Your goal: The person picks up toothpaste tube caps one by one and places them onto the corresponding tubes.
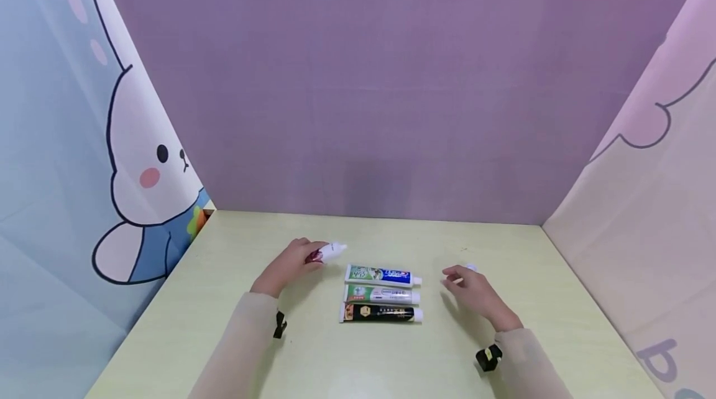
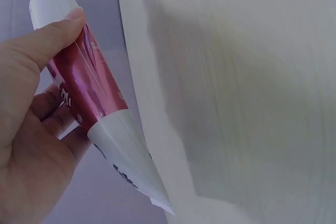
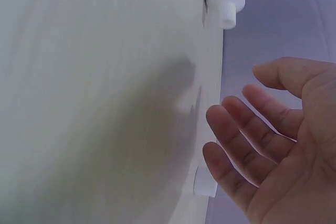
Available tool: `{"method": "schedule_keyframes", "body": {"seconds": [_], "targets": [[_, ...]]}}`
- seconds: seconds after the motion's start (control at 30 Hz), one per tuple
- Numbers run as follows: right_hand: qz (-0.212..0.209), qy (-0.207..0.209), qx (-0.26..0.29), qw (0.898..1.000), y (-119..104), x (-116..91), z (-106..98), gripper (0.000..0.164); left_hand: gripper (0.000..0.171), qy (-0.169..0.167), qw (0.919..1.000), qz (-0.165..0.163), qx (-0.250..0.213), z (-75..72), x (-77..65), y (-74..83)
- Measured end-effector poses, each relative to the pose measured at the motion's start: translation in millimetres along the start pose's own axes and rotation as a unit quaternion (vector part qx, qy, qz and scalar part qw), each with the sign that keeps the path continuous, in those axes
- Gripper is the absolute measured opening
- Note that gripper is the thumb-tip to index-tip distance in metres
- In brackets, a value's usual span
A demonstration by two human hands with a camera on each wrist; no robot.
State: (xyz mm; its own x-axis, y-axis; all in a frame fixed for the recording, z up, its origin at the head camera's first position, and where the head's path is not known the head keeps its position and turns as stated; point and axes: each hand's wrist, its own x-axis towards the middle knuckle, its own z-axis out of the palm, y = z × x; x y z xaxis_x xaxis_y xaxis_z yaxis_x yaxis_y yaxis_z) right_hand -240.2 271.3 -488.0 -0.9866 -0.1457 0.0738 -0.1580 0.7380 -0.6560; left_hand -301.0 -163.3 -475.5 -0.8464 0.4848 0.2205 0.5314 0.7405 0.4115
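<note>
My left hand [image 1: 287,267] pinches a red and white toothpaste tube [image 1: 333,251] just above the table. In the left wrist view, thumb and fingers lie on opposite sides of the tube's [image 2: 97,85] red band, near its white end. To its right lie a green and blue toothpaste tube [image 1: 380,275], a green and silver one [image 1: 383,295] and a black one [image 1: 380,313], caps pointing right. My right hand [image 1: 475,293] is held right of them, fingers loosely bent, holding nothing. Behind its fingers shows a white cap [image 3: 205,182], mostly covered by the hand in the head view.
The pale wooden table [image 1: 391,362] ends at a purple backdrop [image 1: 380,88]. A blue curtain with a cartoon rabbit [image 1: 151,156] borders the left side, and a pink and white curtain [image 1: 649,212] the right. A black strap device [image 1: 489,358] sits at the right wrist.
</note>
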Motion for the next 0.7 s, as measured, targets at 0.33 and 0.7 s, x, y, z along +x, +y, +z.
{"method": "schedule_keyframes", "body": {"seconds": [0.33,0.7], "targets": [[-0.016,0.043,-0.02,0.999,12,11,-21,0.03,0.047,-0.005,0.9996,0.023,0.016,7.5,2.3,19.0],[0.009,0.047,-0.082,0.996,26,19,-35,0.037,0.048,-0.035,0.9986,0.038,0.008,14.0,3.1,45.0]]}}
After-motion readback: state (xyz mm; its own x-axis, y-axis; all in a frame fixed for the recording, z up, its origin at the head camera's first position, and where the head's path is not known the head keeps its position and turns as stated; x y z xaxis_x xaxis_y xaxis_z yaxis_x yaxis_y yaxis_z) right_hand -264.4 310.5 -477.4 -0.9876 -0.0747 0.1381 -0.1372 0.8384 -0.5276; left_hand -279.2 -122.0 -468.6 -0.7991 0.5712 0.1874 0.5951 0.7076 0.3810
